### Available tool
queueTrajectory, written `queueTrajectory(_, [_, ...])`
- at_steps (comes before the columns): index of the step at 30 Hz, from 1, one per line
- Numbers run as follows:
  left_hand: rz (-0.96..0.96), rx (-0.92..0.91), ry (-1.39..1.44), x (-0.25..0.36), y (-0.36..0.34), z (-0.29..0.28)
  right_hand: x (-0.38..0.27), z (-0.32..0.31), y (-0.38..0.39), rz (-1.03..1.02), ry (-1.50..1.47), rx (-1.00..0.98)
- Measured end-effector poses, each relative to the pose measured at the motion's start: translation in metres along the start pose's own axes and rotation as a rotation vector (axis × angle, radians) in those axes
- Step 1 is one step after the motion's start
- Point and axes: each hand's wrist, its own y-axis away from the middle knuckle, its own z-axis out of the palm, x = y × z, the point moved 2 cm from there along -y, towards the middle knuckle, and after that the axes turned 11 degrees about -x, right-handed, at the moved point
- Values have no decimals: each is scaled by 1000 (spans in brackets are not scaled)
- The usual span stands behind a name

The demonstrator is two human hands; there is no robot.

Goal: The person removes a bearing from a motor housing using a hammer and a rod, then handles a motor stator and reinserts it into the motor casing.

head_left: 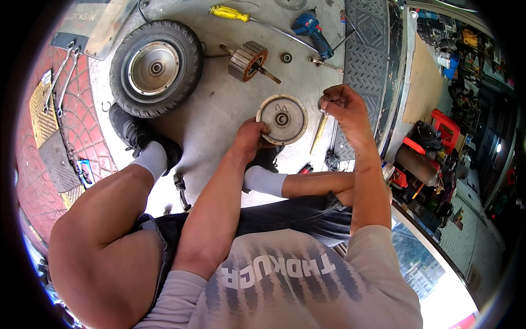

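Observation:
My left hand [253, 138] grips the lower left rim of a round metal motor end cover [292, 129], with its fingers partly hidden beneath. A bearing [282, 119] sits in the middle of the cover. To the right, my right hand [346, 107] is raised with its fingers drawn together around something small and shiny that I cannot make out. Just below those fingertips is a tool with a yellowish handle [319, 134]; whether the fingers touch it is unclear. Beyond the cover, a motor stator [247, 61] with copper windings and a shaft lies on the floor.
A tyred wheel [192, 68] with a metal hub lies at the far left, beside my shoe [134, 131]. Farther off are a yellow-handled screwdriver [230, 13], a blue power drill [313, 33], a loose bearing [286, 57] and a wrench [327, 64]. Cluttered shelving stands at right.

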Motion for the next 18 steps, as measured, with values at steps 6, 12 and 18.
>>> queueTrajectory(6, [-10,-9,43,6,2,6,10,1,-4,19,29,-24])
queueTrajectory(12, [2,-37,35,3,-2,0,6,5,-3,39,42,-35])
queueTrajectory(18, [-2,-24,30,3,0,2,10,5,-2,62,71,-37])
